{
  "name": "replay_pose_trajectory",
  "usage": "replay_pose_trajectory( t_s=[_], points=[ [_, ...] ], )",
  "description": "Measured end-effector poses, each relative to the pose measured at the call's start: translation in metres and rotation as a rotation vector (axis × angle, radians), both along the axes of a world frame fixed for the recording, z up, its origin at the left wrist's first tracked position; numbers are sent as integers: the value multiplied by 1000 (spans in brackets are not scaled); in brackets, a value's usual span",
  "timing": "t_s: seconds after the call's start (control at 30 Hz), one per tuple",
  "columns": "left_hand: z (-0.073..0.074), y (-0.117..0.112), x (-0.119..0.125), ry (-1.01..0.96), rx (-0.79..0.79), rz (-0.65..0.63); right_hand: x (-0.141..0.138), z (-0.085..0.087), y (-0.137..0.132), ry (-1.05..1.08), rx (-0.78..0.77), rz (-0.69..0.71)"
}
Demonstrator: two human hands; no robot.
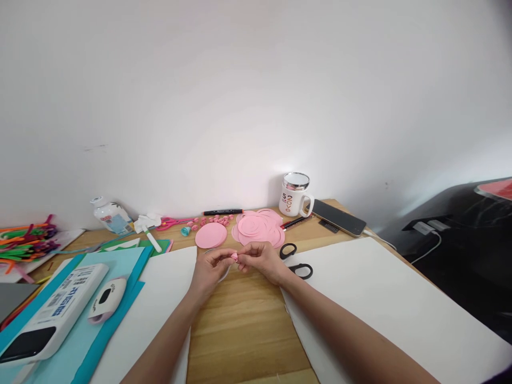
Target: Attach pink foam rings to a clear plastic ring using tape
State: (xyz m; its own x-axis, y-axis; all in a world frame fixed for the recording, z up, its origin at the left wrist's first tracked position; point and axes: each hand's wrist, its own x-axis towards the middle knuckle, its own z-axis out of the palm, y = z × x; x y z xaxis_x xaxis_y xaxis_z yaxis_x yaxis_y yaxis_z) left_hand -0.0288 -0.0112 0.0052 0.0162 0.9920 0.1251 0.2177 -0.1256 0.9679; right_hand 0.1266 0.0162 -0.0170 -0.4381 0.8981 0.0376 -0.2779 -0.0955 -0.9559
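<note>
Over the middle of the wooden desk [244,320], my left hand [212,269] and my right hand [262,258] meet fingertip to fingertip. Both are pinched on a small rolled pink paper piece [234,257] held between them. Just beyond lie a pink paper circle [210,235] and a pile of several pink paper spirals [258,226]. A row of small pink paper rolls [212,220] sits behind those. Black-handled scissors [296,261] lie right beside my right wrist.
White sheets [380,298] flank the hands, with blue paper [120,266] at left bearing a white box [52,314] and a tape dispenser [107,301]. Along the wall: glue bottle [110,213], black marker [223,212], mug [295,194], phone [338,217]. Pipe cleaners [24,240] lie far left.
</note>
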Motion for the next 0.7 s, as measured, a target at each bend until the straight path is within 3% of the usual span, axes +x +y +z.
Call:
replay_pose_trajectory(
  t_s=[0.4, 0.7],
  points=[
    [0, 0, 0, 81, 57, -8, 1, 1, 0, -26, 11, -6],
    [1, 0, 2, 35, 56, 24, 1, 3, -1, -26, 17, -11]
  ],
)
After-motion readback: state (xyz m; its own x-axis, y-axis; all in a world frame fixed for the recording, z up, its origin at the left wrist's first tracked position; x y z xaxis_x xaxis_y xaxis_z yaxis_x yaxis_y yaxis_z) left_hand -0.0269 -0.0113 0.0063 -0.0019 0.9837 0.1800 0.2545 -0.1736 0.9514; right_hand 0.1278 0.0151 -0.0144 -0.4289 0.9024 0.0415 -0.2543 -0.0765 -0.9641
